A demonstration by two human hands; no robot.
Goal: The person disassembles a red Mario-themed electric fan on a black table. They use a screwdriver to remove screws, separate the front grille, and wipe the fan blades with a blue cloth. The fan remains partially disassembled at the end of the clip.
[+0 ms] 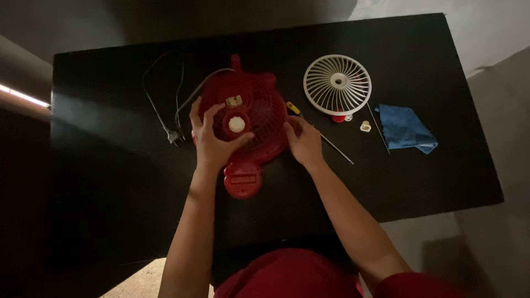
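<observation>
A red table fan body (pixel 255 113) lies flat on the black table (pixel 110 121), its round base (pixel 243 179) toward me. My left hand (pixel 212 138) rests on the fan's left side, fingers spread around the white knob (pixel 237 124) at its centre. My right hand (pixel 302 140) grips the fan's right rim. A white round grille (pixel 337 84) lies apart to the right.
A black power cord with plug (pixel 165 105) trails left of the fan. A screwdriver with a yellow handle (pixel 323 138) lies by my right hand. A blue cloth (pixel 406 128), a thin rod (pixel 378 129) and small white and red parts (pixel 353 118) lie near the grille.
</observation>
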